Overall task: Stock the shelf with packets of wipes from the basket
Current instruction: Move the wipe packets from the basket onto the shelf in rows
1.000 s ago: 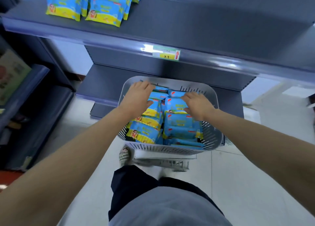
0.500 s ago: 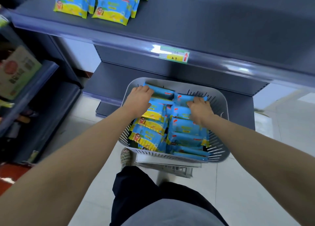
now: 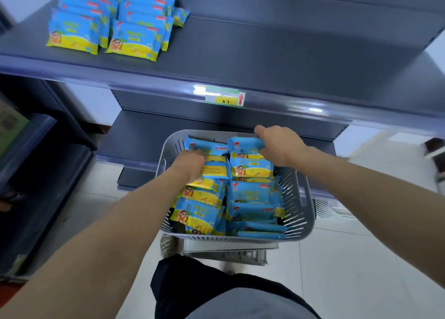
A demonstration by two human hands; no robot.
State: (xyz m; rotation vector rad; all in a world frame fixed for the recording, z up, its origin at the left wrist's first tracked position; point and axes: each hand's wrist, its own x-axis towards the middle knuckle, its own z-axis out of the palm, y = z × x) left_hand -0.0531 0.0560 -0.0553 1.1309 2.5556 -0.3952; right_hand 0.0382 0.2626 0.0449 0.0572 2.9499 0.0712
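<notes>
A grey slotted basket (image 3: 302, 196) stands below the shelf, filled with several blue and yellow wipes packets (image 3: 252, 193). My left hand (image 3: 190, 163) reaches into the basket's left half and its fingers curl round a packet (image 3: 214, 168) there. My right hand (image 3: 280, 145) grips a packet (image 3: 245, 147) at the basket's far right, thumb over its top edge. On the dark grey shelf (image 3: 265, 53) above, several of the same packets (image 3: 110, 27) lie in two rows at the left.
A price tag (image 3: 225, 98) with a red arrow sits on the shelf's front rail. A lower shelf (image 3: 134, 135) runs behind the basket. Another shelving unit (image 3: 26, 150) stands at the left. The basket rests on a white stand (image 3: 226, 251) over pale floor tiles.
Both hands have moved toward the basket's far end and closed on packets. The right hand's packet is lifted at its far edge. The camera has tilted up, showing more of the shelf.
</notes>
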